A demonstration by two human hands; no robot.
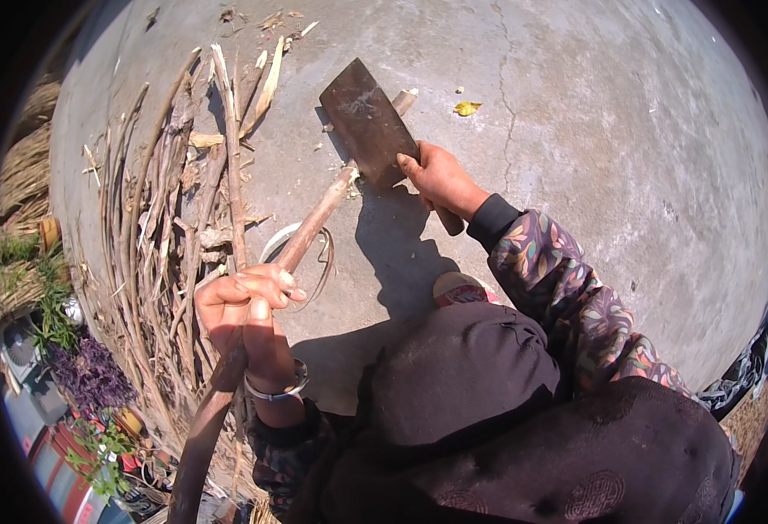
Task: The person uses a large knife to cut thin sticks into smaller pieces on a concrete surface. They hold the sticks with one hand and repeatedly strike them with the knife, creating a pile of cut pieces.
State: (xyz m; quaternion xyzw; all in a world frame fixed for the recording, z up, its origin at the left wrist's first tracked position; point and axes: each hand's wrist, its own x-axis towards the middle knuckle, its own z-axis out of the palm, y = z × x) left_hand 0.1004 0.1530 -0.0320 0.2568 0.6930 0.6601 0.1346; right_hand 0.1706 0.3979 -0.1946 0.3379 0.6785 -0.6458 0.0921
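My left hand is closed round a long brown branch, which slants from the lower left up toward the middle. Pale, chipped wood shows on the branch close to the blade. In my right hand is a cleaver with a broad, dark rectangular blade, gripped by the handle with the thumb against the blade's near end. The blade overlaps the branch, and whether it touches the wood I cannot tell. A pale-ended bit of wood sticks out beyond the blade; its link to the branch is hidden.
A pile of long sticks lies on the concrete ground to my left. Behind my left hand is a white ring-shaped rim, partly hidden. A yellow leaf lies past the cleaver. Potted plants stand at the lower left.
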